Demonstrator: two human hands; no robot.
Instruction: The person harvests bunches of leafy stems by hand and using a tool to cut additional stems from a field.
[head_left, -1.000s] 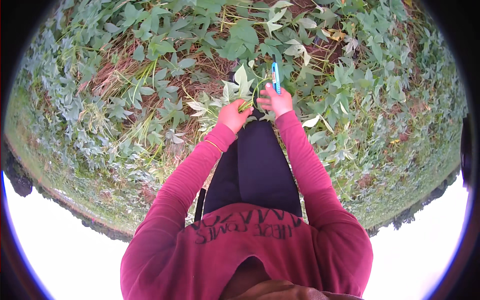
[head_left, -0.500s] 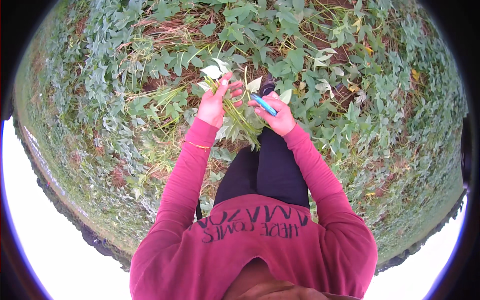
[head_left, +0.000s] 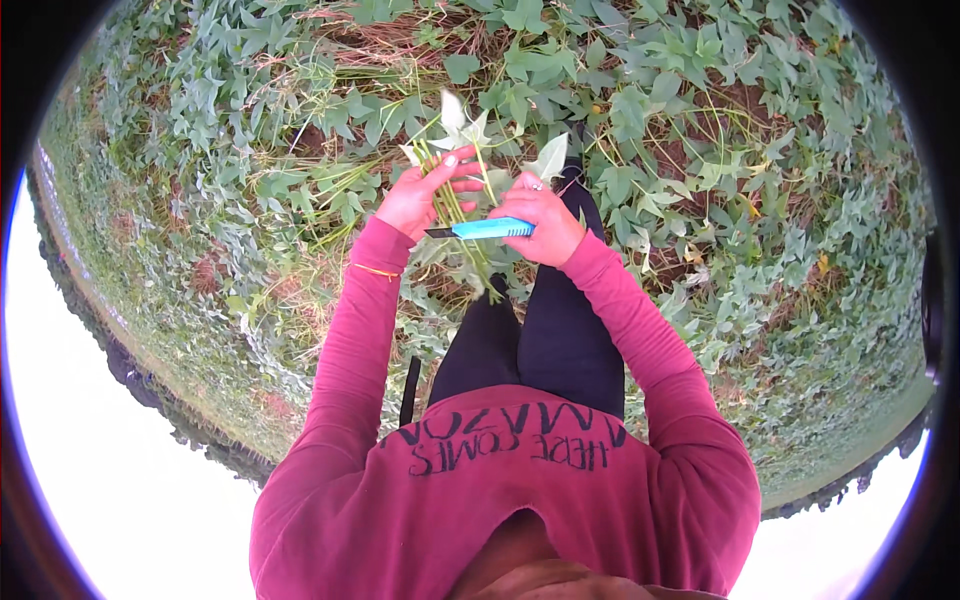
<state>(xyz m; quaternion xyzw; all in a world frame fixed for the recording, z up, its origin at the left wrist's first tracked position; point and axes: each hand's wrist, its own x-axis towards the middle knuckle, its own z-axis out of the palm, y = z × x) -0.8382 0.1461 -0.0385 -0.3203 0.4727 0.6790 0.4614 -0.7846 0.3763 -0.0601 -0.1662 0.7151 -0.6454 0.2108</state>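
My left hand (head_left: 411, 202) holds a small bunch of green vine stems (head_left: 449, 206), its thumb across them and some fingers partly spread. Pale leaves (head_left: 453, 115) stand up from the bunch's far end, and its lower ends hang above my knees. A light-blue utility knife (head_left: 492, 229) is gripped in my right hand (head_left: 546, 224). Its dark blade points left and lies across the stems below my left fingers; whether it touches them I cannot tell. A broad pale leaf (head_left: 549, 159) shows just beyond my right fingers, its stem partly hidden.
Leafy green vines (head_left: 640, 110) cover the ground all around, with dry brown stalks (head_left: 400, 55) among them at the far side. Several bare vine stems (head_left: 335, 185) lie to the left of my hands. My legs (head_left: 570, 325) in dark trousers are below them.
The utility knife has turned from slanting up and left to lying nearly level, its blade now showing across the stems. My right hand has come slightly left and nearer to me.
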